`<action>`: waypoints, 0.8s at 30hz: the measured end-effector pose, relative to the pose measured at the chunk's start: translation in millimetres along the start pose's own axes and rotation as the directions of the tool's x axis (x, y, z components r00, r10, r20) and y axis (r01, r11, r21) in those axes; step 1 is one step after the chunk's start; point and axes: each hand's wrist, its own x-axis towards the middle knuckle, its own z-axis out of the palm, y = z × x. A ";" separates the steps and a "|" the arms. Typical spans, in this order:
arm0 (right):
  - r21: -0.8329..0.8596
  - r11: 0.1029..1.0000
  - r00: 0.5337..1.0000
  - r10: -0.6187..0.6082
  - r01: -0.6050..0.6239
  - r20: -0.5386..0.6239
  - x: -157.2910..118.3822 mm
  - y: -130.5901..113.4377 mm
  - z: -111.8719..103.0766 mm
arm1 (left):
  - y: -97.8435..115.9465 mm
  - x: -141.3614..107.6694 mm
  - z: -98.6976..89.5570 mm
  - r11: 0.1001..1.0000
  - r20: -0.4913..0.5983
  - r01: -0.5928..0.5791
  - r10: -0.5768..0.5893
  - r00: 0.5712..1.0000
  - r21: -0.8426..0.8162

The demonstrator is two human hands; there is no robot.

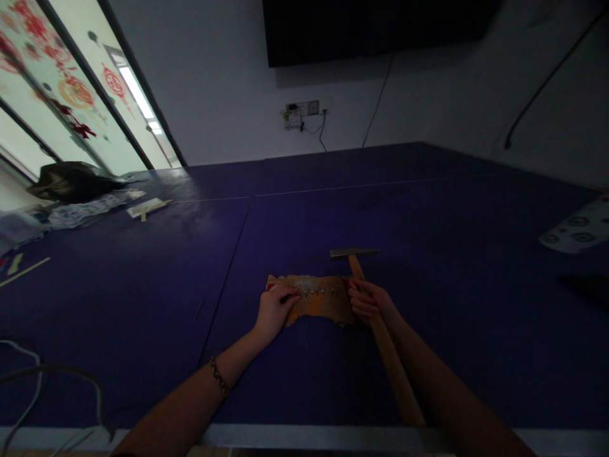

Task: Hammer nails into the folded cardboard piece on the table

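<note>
A flat brown board (316,304) with ragged edges and orange patches lies on the purple table (304,368). Small pale specks run in a row across its middle. My left hand (276,311) rests on the board's left end, thumb and fingers closed in a pinch over its surface. What the fingertips pinch is too small to make out. My right hand (371,301) is wrapped round the wooden handle of a hammer (392,368), close to the head, at the board's right end. The hammer's metal head lies just beyond the board, and the handle slants back toward the table's front edge.
A dark bag (76,181), papers (85,211) and a white pad (146,207) lie at the far left. Pale cables (35,381) loop at the near left. A white object with dark rings (578,225) is at the right. Behind are a wall socket (311,108) and a screen (371,28).
</note>
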 end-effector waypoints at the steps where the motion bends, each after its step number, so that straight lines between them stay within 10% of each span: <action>1: -0.001 1.000 1.000 0.000 0.000 -0.005 -0.1 0.0 0.1 | 0.2 -0.1 -0.1 1.000 -0.001 -0.002 0.002 1.000 0.000; 24: -0.022 1.000 0.997 0.013 -0.015 -0.071 -1.7 -1.1 2.6 | 4.7 1.2 -2.1 0.994 0.021 0.007 -0.005 1.000 -0.110</action>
